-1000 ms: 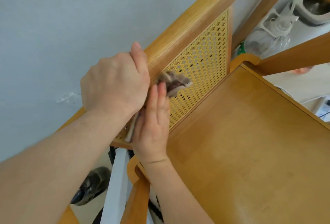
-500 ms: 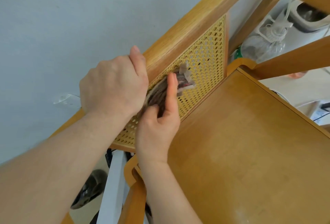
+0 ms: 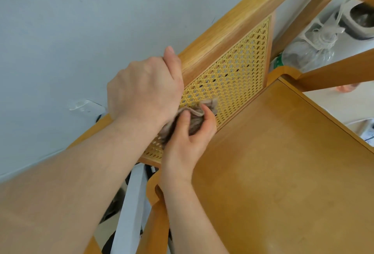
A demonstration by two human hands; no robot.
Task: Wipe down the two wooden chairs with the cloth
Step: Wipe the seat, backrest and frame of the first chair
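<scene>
One chair (image 3: 283, 172) shows in the head view, with its seat, cane panel (image 3: 232, 79) and top rail (image 3: 232, 31), along with one cloth (image 3: 195, 123) and your two hands. Your left hand (image 3: 143, 89) grips the top rail, thumb on the front face. Your right hand (image 3: 188, 142) holds the bunched grey-brown cloth, thumb and fingers curled round it, against the lower part of the cane panel just above the seat's rear edge. Since half a second ago the right hand has slid down the panel, and its fingers, then laid flat over the cloth, now curl round it — the left hand has kept its grip on the rail. One tied clear plastic bag (image 3: 307, 57) sits behind the chair.
</scene>
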